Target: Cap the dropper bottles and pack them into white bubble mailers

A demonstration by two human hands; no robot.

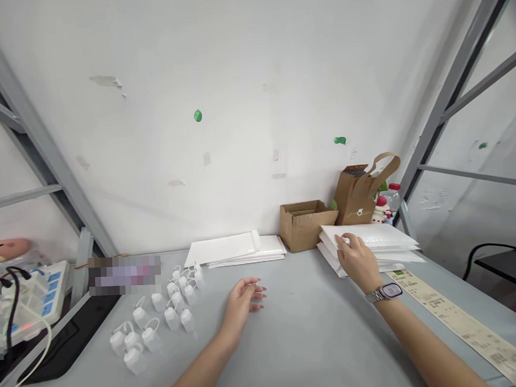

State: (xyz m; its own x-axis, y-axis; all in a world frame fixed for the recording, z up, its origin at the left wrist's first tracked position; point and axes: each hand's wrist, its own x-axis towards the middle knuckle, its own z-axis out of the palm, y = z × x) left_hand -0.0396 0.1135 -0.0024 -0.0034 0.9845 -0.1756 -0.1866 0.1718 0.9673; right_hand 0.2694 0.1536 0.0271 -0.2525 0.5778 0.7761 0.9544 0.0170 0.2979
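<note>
My left hand (243,300) is over the grey table, palm turned to the right, fingers apart and holding nothing. My right hand (357,259), with a watch (390,291) on the wrist, is at the left end of a stack of white padded mailers (378,237). Its fingers are curled together around a small whitish bit that I cannot make out. Left of my left hand stand several small white plastic bottles (171,317) with looped straps on top. Flat white mailers (226,250) lie in a pile against the wall.
An open cardboard box (304,231) and a brown paper bag (354,198) stand at the back right. A strip of printed labels (461,324) runs along the right side. On the left are a power strip (54,291) with cables and a black mat (72,335). Metal posts frame both sides.
</note>
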